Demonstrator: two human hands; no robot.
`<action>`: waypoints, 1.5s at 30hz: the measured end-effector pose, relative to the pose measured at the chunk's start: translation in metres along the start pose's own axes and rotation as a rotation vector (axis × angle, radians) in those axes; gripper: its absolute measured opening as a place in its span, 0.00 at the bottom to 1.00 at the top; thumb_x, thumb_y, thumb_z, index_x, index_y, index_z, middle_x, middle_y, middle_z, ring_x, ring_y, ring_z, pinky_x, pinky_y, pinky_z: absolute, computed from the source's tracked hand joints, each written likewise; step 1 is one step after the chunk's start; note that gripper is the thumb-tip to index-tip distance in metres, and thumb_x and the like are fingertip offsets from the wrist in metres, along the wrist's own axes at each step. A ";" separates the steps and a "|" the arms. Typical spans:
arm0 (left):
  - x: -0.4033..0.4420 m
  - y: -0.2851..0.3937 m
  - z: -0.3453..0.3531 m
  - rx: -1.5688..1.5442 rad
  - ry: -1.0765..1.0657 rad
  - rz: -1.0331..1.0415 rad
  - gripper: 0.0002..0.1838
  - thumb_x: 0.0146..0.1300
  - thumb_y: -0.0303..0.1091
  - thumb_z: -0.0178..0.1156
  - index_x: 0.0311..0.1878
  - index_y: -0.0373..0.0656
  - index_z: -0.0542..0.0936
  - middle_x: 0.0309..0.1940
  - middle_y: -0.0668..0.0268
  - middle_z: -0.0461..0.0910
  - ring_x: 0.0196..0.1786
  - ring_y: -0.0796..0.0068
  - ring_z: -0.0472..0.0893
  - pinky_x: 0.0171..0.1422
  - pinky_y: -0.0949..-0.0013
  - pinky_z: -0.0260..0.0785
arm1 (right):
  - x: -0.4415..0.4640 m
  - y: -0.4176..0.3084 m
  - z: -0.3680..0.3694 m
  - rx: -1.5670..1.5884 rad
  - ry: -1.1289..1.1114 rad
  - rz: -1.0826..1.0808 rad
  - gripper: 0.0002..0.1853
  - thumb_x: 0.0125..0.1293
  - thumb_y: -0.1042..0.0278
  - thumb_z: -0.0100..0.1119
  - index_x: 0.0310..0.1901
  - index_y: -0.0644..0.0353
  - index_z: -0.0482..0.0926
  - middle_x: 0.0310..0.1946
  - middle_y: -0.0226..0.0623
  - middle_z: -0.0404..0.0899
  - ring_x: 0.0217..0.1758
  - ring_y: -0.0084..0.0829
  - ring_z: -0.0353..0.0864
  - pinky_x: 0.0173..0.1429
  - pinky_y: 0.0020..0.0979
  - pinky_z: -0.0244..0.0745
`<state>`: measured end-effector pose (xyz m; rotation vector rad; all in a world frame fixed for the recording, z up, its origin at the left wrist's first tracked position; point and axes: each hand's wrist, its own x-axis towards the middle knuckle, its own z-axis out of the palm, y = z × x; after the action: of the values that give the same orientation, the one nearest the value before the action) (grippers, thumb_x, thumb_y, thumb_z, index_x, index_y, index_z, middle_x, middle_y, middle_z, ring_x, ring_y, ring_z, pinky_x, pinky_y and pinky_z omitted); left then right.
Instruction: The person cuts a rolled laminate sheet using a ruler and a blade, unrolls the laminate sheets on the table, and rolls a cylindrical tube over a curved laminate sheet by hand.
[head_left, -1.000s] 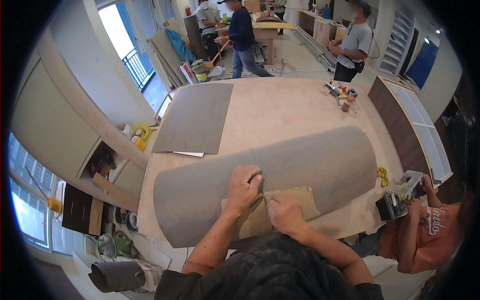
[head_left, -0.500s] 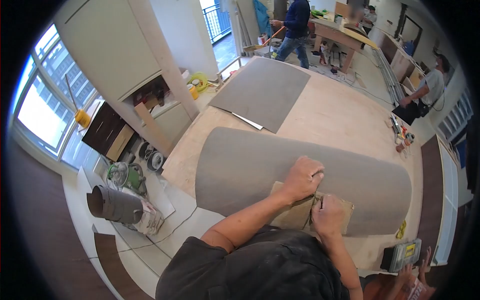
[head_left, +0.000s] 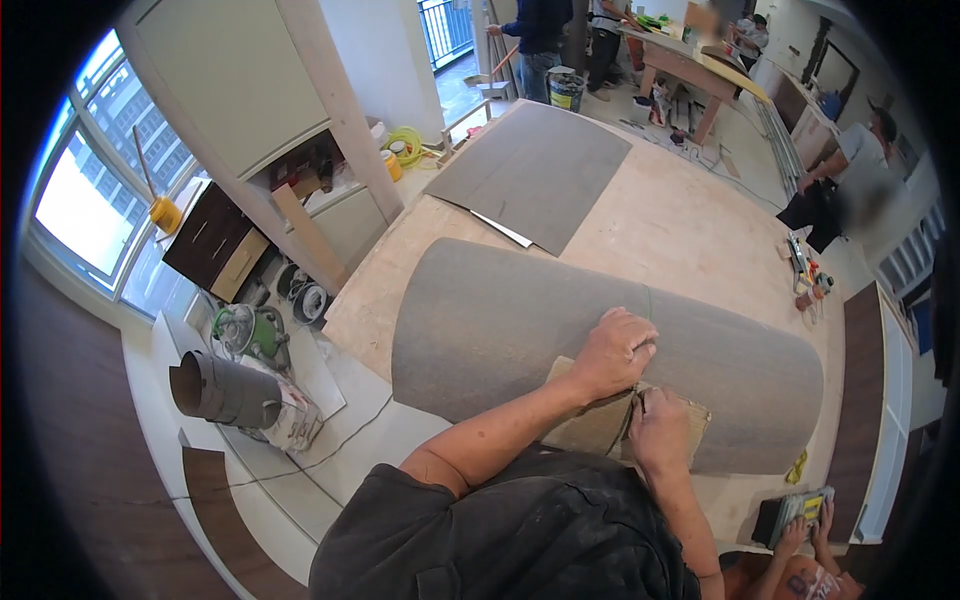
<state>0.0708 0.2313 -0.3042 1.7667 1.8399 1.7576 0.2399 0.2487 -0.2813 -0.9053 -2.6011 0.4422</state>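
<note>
A large grey-brown sheet, rolled into a wide cylinder point(head_left: 520, 310), lies across the front of the wooden table point(head_left: 690, 240). A thin green string passes around its middle. Against its near side rests a piece of tan cardboard point(head_left: 580, 425). My left hand point(head_left: 617, 352), closed in a fist, holds the string on top of the roll above the cardboard. Just below and to the right, my right hand point(head_left: 660, 425) pinches the string over the cardboard. The two hands are close together, and the knot or crossing between them is too small to make out.
A flat grey sheet point(head_left: 540, 170) lies at the table's far left. Small tools point(head_left: 808, 275) sit near its right edge. A person at lower right holds a clear-lidded case point(head_left: 795, 515). Several people stand beyond the table. A green machine point(head_left: 250, 335) is on the floor at left.
The view has swung left, so the roll appears further right. My hands stay at the string, my right now nearer beneath my left. The person in dark blue has shifted left.
</note>
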 end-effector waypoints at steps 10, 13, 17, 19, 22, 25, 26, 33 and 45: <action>-0.002 0.001 -0.003 0.114 -0.183 -0.124 0.12 0.63 0.35 0.61 0.46 0.40 0.84 0.48 0.55 0.83 0.56 0.51 0.78 0.65 0.54 0.69 | 0.016 -0.021 -0.030 -0.055 -0.327 0.204 0.10 0.62 0.73 0.54 0.41 0.69 0.79 0.35 0.60 0.82 0.41 0.60 0.83 0.47 0.55 0.77; 0.003 0.018 -0.007 0.158 -0.228 -0.165 0.09 0.65 0.35 0.57 0.44 0.43 0.82 0.47 0.56 0.82 0.54 0.50 0.77 0.60 0.51 0.70 | 0.019 -0.001 -0.019 0.066 -0.435 0.136 0.10 0.57 0.69 0.60 0.29 0.70 0.83 0.30 0.60 0.83 0.36 0.57 0.85 0.43 0.52 0.80; 0.001 0.004 0.000 -0.023 -0.232 -0.202 0.12 0.65 0.30 0.61 0.49 0.38 0.84 0.49 0.56 0.83 0.55 0.56 0.80 0.63 0.59 0.70 | 0.023 0.028 0.006 0.282 -0.511 0.207 0.10 0.56 0.71 0.56 0.26 0.71 0.81 0.19 0.58 0.80 0.22 0.52 0.82 0.30 0.48 0.78; -0.002 -0.002 0.003 -0.060 -0.230 -0.191 0.12 0.65 0.28 0.61 0.50 0.37 0.83 0.50 0.56 0.84 0.56 0.58 0.80 0.65 0.60 0.70 | 0.027 0.018 -0.033 0.630 -0.681 0.573 0.09 0.59 0.72 0.53 0.26 0.68 0.77 0.15 0.48 0.77 0.15 0.38 0.78 0.22 0.38 0.72; -0.004 -0.005 0.006 -0.095 -0.225 -0.199 0.12 0.66 0.26 0.61 0.51 0.35 0.83 0.52 0.56 0.83 0.58 0.59 0.80 0.67 0.60 0.69 | 0.010 0.035 -0.035 1.115 -0.564 0.599 0.07 0.63 0.72 0.51 0.29 0.64 0.75 0.13 0.36 0.72 0.13 0.27 0.73 0.17 0.30 0.66; -0.006 -0.008 0.005 -0.142 -0.231 -0.227 0.12 0.67 0.26 0.61 0.51 0.33 0.83 0.53 0.56 0.83 0.58 0.61 0.80 0.68 0.61 0.69 | 0.004 0.049 0.014 1.342 -0.447 0.569 0.07 0.60 0.70 0.54 0.29 0.65 0.74 0.12 0.35 0.70 0.12 0.29 0.74 0.13 0.35 0.64; -0.004 -0.008 0.010 -0.175 -0.241 -0.241 0.12 0.67 0.26 0.61 0.51 0.33 0.83 0.53 0.57 0.83 0.58 0.62 0.80 0.67 0.62 0.69 | 0.001 0.051 0.016 1.400 -0.410 0.557 0.07 0.61 0.70 0.55 0.29 0.65 0.74 0.13 0.35 0.70 0.12 0.29 0.73 0.14 0.35 0.65; 0.005 -0.008 0.008 -0.109 -0.278 -0.228 0.15 0.71 0.30 0.59 0.54 0.31 0.83 0.52 0.59 0.83 0.56 0.68 0.80 0.66 0.65 0.69 | 0.005 0.066 0.018 1.639 -0.374 0.453 0.09 0.64 0.70 0.56 0.29 0.64 0.74 0.18 0.36 0.70 0.12 0.30 0.73 0.17 0.37 0.76; 0.010 -0.004 0.007 -0.118 -0.276 -0.318 0.15 0.70 0.31 0.61 0.53 0.30 0.84 0.52 0.57 0.84 0.56 0.68 0.81 0.65 0.66 0.70 | 0.000 0.071 0.020 1.815 -0.318 0.347 0.06 0.63 0.71 0.56 0.35 0.65 0.74 0.22 0.34 0.73 0.16 0.26 0.77 0.31 0.40 0.86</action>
<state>0.0693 0.2440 -0.3031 1.4872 1.7465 1.3978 0.2687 0.2979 -0.3275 -0.4688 -1.1094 2.4503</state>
